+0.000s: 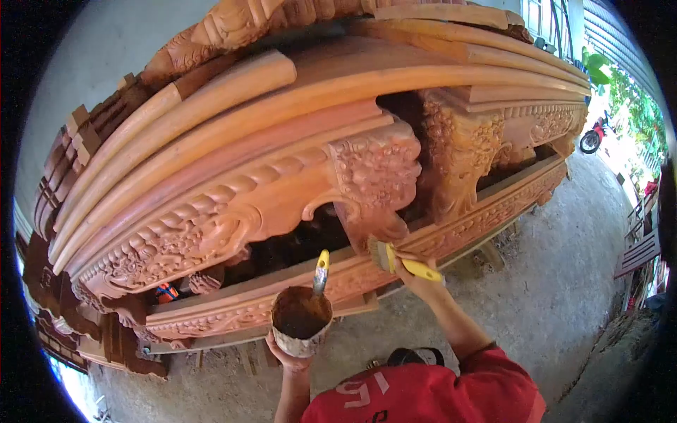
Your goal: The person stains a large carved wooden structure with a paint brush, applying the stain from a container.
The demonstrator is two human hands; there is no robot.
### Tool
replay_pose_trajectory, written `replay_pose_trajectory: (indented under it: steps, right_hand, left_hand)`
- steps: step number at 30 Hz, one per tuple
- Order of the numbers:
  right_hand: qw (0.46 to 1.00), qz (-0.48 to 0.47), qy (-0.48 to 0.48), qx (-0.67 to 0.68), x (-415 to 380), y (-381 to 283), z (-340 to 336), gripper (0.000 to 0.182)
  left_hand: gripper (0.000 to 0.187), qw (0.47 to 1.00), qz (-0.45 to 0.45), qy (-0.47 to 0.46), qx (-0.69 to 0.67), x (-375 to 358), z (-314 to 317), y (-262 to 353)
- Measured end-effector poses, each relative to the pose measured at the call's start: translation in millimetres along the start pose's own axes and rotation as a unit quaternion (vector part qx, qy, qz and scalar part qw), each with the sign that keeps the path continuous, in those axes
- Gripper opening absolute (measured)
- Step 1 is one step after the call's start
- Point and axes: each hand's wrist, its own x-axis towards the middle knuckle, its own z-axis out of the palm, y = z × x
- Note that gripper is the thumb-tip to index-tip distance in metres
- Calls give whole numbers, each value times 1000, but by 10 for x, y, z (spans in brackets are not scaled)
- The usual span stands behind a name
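Observation:
My left hand [288, 357] is closed around the underside of a stained pot [300, 345] with brown liquid [300, 315] inside. A second brush with a yellow handle [322, 266] stands in the pot, leaning on its far rim; its bristles are hidden. In my right hand [419, 278] is a paintbrush [423, 271] with a yellow handle, its bristles pointing left. They are at the lower foot of a carved wooden leg [377, 229], and appear to touch it. The leg belongs to a large piece of carved reddish-brown furniture [261, 208].
Long smooth wooden rails [233, 92] lie across the top. A carved lower beam [233, 307] runs along the front, above the concrete floor [536, 296]. A small orange and blue object [166, 292] sits inside at left. A motorcycle [592, 138] stands outside at far right.

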Motion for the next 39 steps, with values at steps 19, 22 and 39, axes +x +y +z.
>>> replay_pose_trajectory:
  steps: [19,22,39]
  right_hand:
    - [977,-22,204,59,308,231,-337,25]
    - [970,62,195,129,246,192,-224,27]
    - [932,-19,-197,302,189,671,534,29]
  left_hand:
    - [62,998,13,0,63,62,-28,-177]
    - [59,1000,-16,20,0,96,-69,-211]
    - [60,998,-59,-27,-23,96,205,-261]
